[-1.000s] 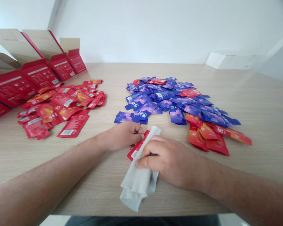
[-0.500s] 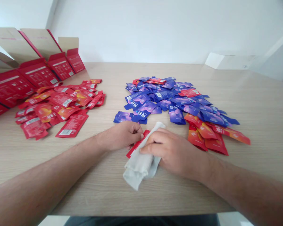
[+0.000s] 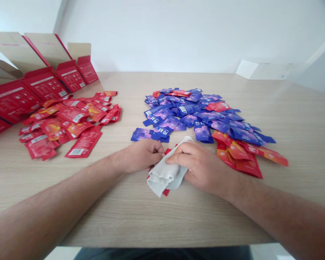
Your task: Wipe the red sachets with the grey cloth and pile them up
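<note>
Near the front middle of the table, a red packet (image 3: 166,192) lies mostly hidden beneath a folded white cloth (image 3: 166,172); only its ends and a bit of edge show. My right hand (image 3: 206,168) is closed around the cloth and presses it onto the packet. On the other side, my left hand (image 3: 142,156) has thumb and fingers pinched together at the packet's upper left edge. Just beyond both hands lies a heap of purple-blue packets (image 3: 189,110), a few red ones among them. Several red-orange packets (image 3: 237,153) lie beside my right hand.
A pile of red packets (image 3: 70,119) spreads over the left of the table (image 3: 119,213). Behind it stands a row of open red cardboard boxes (image 3: 44,85). A white box-like object (image 3: 262,71) is at the back right, against the wall (image 3: 162,36).
My right hand has slid the cloth away from me and slightly right along the packet. The packet's near end now shows below the cloth. My left hand stays in place.
</note>
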The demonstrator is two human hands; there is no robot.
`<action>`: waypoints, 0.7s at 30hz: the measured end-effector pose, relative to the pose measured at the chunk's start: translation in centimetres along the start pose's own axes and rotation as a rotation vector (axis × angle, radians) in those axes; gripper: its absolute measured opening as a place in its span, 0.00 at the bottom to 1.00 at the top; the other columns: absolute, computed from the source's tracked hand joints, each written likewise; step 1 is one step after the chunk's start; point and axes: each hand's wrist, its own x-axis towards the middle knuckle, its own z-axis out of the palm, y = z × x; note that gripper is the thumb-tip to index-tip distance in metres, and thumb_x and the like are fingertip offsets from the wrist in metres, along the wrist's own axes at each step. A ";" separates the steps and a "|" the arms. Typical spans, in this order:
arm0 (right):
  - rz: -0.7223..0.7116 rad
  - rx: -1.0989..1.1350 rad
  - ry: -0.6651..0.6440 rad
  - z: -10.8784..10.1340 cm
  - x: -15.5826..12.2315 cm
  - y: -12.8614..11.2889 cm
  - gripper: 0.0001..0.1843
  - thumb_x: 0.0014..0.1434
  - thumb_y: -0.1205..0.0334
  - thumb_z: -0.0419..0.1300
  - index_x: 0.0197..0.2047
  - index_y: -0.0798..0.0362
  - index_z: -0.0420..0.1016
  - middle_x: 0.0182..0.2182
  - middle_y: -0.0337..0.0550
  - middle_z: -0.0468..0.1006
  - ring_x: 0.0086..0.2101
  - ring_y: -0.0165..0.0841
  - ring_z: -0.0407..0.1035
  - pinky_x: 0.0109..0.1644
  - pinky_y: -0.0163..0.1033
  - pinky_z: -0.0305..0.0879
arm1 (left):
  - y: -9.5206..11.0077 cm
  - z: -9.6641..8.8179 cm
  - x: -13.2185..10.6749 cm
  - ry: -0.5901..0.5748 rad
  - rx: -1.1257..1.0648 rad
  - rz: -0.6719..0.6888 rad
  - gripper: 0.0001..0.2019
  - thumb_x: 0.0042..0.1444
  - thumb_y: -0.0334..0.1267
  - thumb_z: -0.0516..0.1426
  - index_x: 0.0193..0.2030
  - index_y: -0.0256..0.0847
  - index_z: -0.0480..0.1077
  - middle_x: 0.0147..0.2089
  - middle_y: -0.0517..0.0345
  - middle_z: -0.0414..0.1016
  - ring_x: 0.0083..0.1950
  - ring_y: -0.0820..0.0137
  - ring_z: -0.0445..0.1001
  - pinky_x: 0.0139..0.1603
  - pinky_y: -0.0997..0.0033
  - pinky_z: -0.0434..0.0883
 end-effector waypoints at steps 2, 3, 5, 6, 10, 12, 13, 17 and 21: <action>-0.052 0.019 -0.029 0.1 -0.1 -0.2 0.16 0.65 0.71 0.62 0.54 0.51 0.81 0.45 0.47 0.78 0.47 0.40 0.70 0.52 0.47 0.69 | 0.0 0.0 0.0 0.002 0.020 0.020 0.10 0.62 0.44 0.56 0.35 0.41 0.72 0.25 0.64 0.72 0.23 0.74 0.69 0.23 0.76 0.64; -0.094 0.031 -0.055 0.1 -0.1 -0.4 0.15 0.66 0.70 0.62 0.53 0.51 0.81 0.45 0.47 0.78 0.47 0.40 0.70 0.53 0.47 0.69 | -0.1 0.0 0.0 0.007 0.040 0.033 0.10 0.62 0.44 0.56 0.35 0.41 0.72 0.25 0.64 0.71 0.24 0.74 0.69 0.23 0.76 0.64; -0.148 0.043 -0.086 0.2 -0.2 -0.6 0.14 0.66 0.70 0.62 0.53 0.50 0.81 0.45 0.46 0.79 0.47 0.39 0.70 0.54 0.46 0.69 | -0.2 0.0 0.0 0.018 0.066 0.046 0.10 0.62 0.45 0.56 0.35 0.41 0.73 0.24 0.64 0.71 0.24 0.74 0.69 0.23 0.76 0.64; -0.141 0.042 -0.080 0.2 -0.2 -0.6 0.14 0.66 0.70 0.61 0.53 0.50 0.81 0.45 0.46 0.79 0.47 0.39 0.70 0.54 0.46 0.69 | -0.2 0.0 0.0 0.018 0.066 0.042 0.11 0.62 0.45 0.56 0.35 0.41 0.72 0.24 0.64 0.71 0.24 0.74 0.69 0.23 0.76 0.64; -0.015 0.020 0.004 0.0 -0.1 0.0 0.17 0.64 0.74 0.62 0.54 0.51 0.80 0.46 0.47 0.78 0.47 0.40 0.70 0.53 0.48 0.69 | -0.1 0.1 0.0 0.014 -0.001 0.005 0.10 0.61 0.45 0.57 0.34 0.41 0.71 0.24 0.64 0.72 0.23 0.74 0.69 0.23 0.76 0.64; -0.015 0.022 -0.001 0.0 -0.1 -0.1 0.17 0.64 0.73 0.62 0.54 0.51 0.80 0.45 0.47 0.78 0.47 0.40 0.70 0.53 0.48 0.69 | 0.0 0.1 0.0 0.012 -0.003 0.003 0.10 0.61 0.45 0.57 0.34 0.41 0.71 0.25 0.65 0.72 0.23 0.74 0.69 0.23 0.76 0.64; -0.042 0.028 -0.019 0.0 -0.1 -0.3 0.16 0.64 0.72 0.62 0.53 0.51 0.80 0.45 0.47 0.78 0.47 0.40 0.70 0.53 0.48 0.69 | 0.0 0.1 0.0 0.010 0.011 0.011 0.10 0.61 0.44 0.57 0.35 0.41 0.71 0.24 0.65 0.71 0.23 0.74 0.69 0.23 0.76 0.64; -0.118 0.049 -0.090 0.1 -0.1 -0.8 0.13 0.68 0.69 0.60 0.53 0.50 0.81 0.45 0.46 0.78 0.47 0.39 0.70 0.54 0.47 0.69 | 0.0 0.0 0.0 0.012 0.058 0.039 0.10 0.62 0.44 0.57 0.35 0.41 0.72 0.24 0.65 0.70 0.24 0.74 0.69 0.23 0.77 0.64; -0.005 0.015 -0.005 0.1 -0.1 -0.1 0.16 0.65 0.72 0.62 0.54 0.51 0.80 0.46 0.47 0.78 0.47 0.40 0.70 0.54 0.48 0.68 | 0.0 0.0 -0.1 0.004 -0.005 0.003 0.11 0.62 0.45 0.57 0.34 0.41 0.71 0.24 0.65 0.71 0.23 0.75 0.69 0.23 0.77 0.63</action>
